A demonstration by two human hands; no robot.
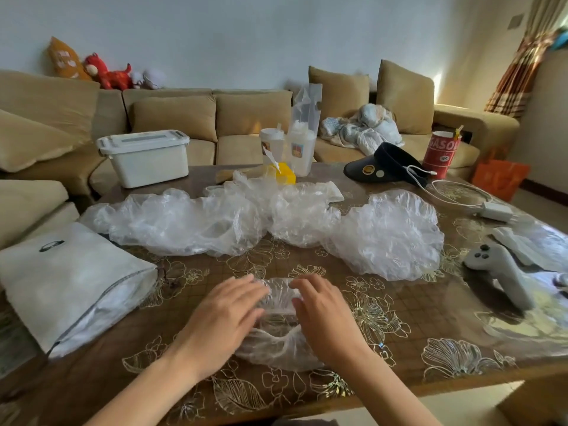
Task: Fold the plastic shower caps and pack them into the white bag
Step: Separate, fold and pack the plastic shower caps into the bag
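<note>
So the shower cap (278, 336) being worked on sits at the near middle of the table (430, 318), right in front of the person. The left hand (224, 315) and right hand (322, 315) lie on either side of it, a little apart, fingers loose and pressing the film flat rather than gripping anything.

This stuff looks feather-light, floppy and slippery, and I'd guess it springs back and traps air. Best bet is to take hold at the gathered elastic rim, which shows as a puckered arc on the near side.

The cap's long axis seems to run away from the person, opening facing up. More loose caps (184, 222) sprawl across the middle of the table, well apart from the hands. The white bag (67, 278) lies on the left, mouth angled toward the cap.
</note>
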